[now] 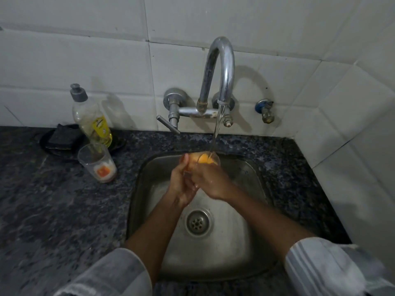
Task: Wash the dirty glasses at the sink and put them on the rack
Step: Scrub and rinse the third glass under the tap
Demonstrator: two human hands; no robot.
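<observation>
While water is running from the tap (220,69), both hands are holding a glass (208,160) over the sink (252,210). The right hand (208,181) is wrapping its body; the left hand (181,182) is cupping beneath. Another glass (97,162) is standing on the counter (53,210).

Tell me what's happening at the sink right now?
A person holds a glass with orange residue under the running tap, both the left hand and the right hand wrapped around it over the sink. A second dirty glass waits on the counter beside the soap bottle.
</observation>
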